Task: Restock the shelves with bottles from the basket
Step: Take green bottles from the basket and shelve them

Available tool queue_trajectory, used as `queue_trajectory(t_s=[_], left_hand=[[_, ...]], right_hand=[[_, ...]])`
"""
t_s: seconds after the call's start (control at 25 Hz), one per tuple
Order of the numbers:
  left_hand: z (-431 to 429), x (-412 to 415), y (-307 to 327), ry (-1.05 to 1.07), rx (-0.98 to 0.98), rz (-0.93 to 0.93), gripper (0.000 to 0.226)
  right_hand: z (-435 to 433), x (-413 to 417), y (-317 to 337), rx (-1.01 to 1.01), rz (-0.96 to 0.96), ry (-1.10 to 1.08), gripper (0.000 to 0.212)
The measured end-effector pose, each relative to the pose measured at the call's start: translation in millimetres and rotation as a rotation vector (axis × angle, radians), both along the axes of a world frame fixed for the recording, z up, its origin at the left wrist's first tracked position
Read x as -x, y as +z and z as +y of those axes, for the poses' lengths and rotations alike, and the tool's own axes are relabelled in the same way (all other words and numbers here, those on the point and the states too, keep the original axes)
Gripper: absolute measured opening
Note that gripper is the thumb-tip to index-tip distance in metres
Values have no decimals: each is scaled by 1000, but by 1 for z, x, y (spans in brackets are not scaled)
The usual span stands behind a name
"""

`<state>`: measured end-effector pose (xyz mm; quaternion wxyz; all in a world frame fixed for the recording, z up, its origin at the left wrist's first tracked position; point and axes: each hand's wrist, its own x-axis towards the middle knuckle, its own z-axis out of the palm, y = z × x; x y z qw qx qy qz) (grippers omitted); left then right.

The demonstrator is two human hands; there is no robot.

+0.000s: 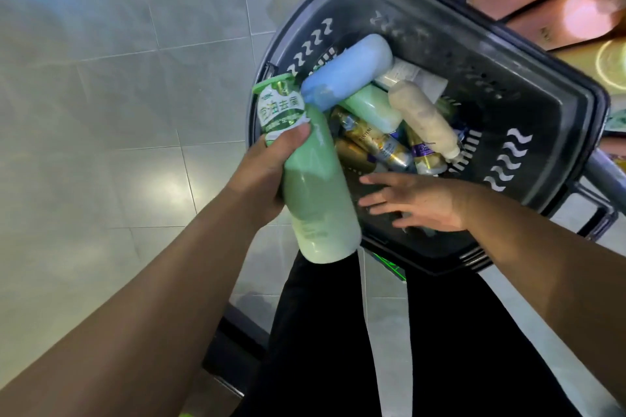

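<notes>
Green tall plastic bottle (316, 186), centre frame at dark plastic basket (528, 78) left rim, long axis up-down, cap up, gripped by left hand (267, 176). Right hand (418, 203) flat, fingers spread, nearer heaped bottles (372, 105) just above it.

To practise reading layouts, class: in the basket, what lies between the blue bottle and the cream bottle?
In the head view, a mint-green bottle lies between the blue bottle and the cream bottle, on the pile in the basket.
</notes>
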<state>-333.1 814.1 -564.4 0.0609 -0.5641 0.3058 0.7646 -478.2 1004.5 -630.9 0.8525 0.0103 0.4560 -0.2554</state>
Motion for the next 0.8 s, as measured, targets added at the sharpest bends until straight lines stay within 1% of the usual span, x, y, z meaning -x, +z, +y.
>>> queue_trajectory(t_s=[0.08, 0.16, 0.24, 0.32, 0.36, 0.44, 0.52, 0.6, 0.68, 0.8], left_hand=[[-14, -21, -1, -13, 80, -18, 35], [-24, -38, -5, -37, 157, -41, 27], [-31, -48, -11, -39, 226, -89, 21], [-37, -58, -20, -25, 279, -131, 22], [-40, -62, -25, -20, 291, -134, 21], [-44, -67, -33, 8, 302, -148, 22], [-50, -75, -43, 38, 318, -202, 41], [-55, -80, -52, 54, 319, -248, 61], [-57, -81, -59, 57, 320, -262, 71], [-58, -80, -65, 67, 329, -262, 77]], right_hand=[[-8, 0, -18, -53, 349, 2, 80], [-23, -9, -44, -26, 683, 63, 67], [-45, -22, -67, 122, 948, 257, 67], [-74, -37, -87, 330, 1147, 528, 74], [-88, -43, -95, 437, 1225, 621, 76], [-111, -53, -112, 660, 1309, 714, 78], [-125, -62, -131, 801, 1344, 826, 84], [-129, -70, -147, 784, 1396, 904, 87], [-128, -81, -162, 781, 1565, 862, 85], [-125, -95, -180, 801, 1793, 751, 72]])
